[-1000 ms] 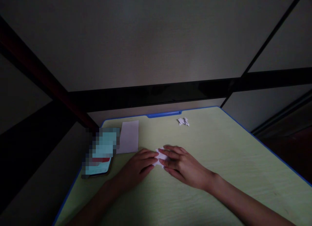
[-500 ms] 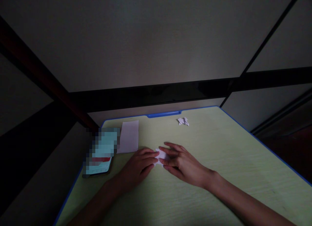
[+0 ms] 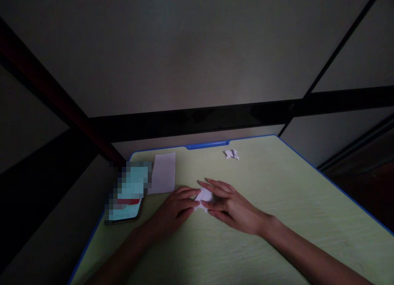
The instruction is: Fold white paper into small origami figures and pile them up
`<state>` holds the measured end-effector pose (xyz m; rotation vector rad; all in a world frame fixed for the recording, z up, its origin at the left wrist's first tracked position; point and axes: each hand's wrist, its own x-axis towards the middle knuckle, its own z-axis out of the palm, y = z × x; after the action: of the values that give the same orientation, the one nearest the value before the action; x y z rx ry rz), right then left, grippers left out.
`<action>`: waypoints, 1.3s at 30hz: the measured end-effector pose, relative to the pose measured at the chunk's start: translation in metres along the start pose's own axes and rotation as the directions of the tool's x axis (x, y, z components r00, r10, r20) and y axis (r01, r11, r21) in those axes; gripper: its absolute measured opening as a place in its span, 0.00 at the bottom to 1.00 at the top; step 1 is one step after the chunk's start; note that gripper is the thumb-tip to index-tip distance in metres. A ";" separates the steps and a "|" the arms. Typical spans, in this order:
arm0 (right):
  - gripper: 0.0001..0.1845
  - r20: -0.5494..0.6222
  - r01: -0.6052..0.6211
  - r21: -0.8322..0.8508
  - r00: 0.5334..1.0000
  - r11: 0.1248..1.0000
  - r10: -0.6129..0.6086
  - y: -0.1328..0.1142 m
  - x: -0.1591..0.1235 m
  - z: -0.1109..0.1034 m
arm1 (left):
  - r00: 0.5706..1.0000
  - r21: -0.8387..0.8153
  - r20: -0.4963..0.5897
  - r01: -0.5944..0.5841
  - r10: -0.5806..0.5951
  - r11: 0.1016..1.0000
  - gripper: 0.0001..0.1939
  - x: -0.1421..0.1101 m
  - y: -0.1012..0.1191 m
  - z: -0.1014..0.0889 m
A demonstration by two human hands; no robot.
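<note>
A small white folded paper lies on the table, partly covered by fingers. My left hand grips its left side, the fingertips pressed on it and the thumb at its near left corner. From the right, my right hand holds the same piece, with one finger bent onto its surface and others stretched past its far edge. Beyond the hands, near the table's back edge, rests a small folded paper figure with pointed ends.
The pale wood-patterned table has a blue rim and a blue groove at the back. White paper sheets lie left of the hands, beside a phone with a lit, blurred screen. A panelled wall stands behind.
My right index finger has straightened and slid toward the paper's far edge, showing more of the paper. My left hand stays nearly in place.
</note>
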<state>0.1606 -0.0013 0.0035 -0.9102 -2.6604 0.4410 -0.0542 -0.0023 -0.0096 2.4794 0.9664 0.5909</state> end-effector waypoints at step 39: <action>0.15 -0.011 -0.005 -0.037 1.000 0.999 0.004 -0.002 0.000 0.000 | 0.996 0.323 -0.055 -0.045 0.067 0.945 0.14 0.002 0.013 0.009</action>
<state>0.1599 -0.0032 0.0046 -0.9270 -2.6656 0.3877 -0.0418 -0.0116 -0.0096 2.7979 1.0960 0.5744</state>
